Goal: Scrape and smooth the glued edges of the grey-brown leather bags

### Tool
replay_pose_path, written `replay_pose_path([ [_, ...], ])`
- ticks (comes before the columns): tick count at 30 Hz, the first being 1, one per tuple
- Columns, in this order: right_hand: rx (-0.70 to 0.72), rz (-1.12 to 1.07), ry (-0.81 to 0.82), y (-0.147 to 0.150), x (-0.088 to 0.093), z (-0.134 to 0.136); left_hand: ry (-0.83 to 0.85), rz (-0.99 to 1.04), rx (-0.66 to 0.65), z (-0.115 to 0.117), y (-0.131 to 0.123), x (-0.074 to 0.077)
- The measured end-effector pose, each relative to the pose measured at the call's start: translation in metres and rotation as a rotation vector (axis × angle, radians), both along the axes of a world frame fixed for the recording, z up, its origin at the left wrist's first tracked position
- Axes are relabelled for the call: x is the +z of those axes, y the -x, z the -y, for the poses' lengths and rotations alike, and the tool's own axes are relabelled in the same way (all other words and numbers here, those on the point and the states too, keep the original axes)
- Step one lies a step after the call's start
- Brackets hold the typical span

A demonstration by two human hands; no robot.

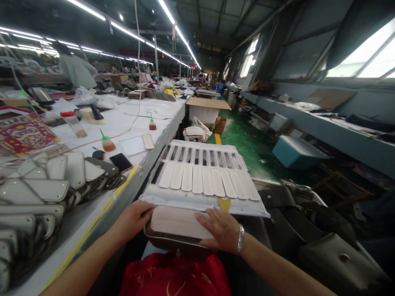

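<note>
A dark brown bag body (173, 242) rests at my lap, with a pale, rounded-end panel (175, 222) lying along its top. At its left end my left hand (134, 220) pinches the edge, fingers curled and partly hidden. My right hand (220, 230) grips the right end, its fingers lying over the pale panel and the thumb lower on the dark side. Just beyond the bag stands a white slatted rack (185, 201), on which a row of pale, rounded strips (197, 179) is laid side by side.
Left is a long white table (123, 111) with stacked pale, riveted pieces (46, 189), a glue bottle (107, 143) and a black phone (120, 162). Dark bags (336, 259) fill a bin on my right. A teal box (296, 151) stands on the green floor. A person (75, 68) is far left.
</note>
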State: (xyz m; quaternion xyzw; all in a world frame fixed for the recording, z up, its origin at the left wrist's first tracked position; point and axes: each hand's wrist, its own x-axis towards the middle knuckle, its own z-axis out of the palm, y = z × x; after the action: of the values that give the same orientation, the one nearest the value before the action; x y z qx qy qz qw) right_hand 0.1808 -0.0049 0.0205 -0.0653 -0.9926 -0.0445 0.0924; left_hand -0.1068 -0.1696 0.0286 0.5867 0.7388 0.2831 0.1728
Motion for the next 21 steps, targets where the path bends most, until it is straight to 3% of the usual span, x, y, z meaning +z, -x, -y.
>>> replay_pose_path([
  [3,0.023,0.068,-0.031,0.012,0.001,0.005,-0.049,0.26,0.234,0.013,0.005,-0.009],
  [6,0.06,0.136,-0.044,0.018,0.004,0.01,-0.027,0.357,0.227,0.016,-0.005,-0.02],
  [10,0.047,0.198,-0.037,0.019,0.004,0.018,0.01,0.324,0.211,0.008,-0.022,-0.031],
  [16,0.014,0.293,0.001,0.023,0.007,0.021,0.073,0.14,0.187,-0.008,-0.018,-0.036],
  [21,0.024,0.368,0.03,0.039,0.003,0.018,0.221,-0.265,0.108,-0.019,-0.015,-0.022],
])
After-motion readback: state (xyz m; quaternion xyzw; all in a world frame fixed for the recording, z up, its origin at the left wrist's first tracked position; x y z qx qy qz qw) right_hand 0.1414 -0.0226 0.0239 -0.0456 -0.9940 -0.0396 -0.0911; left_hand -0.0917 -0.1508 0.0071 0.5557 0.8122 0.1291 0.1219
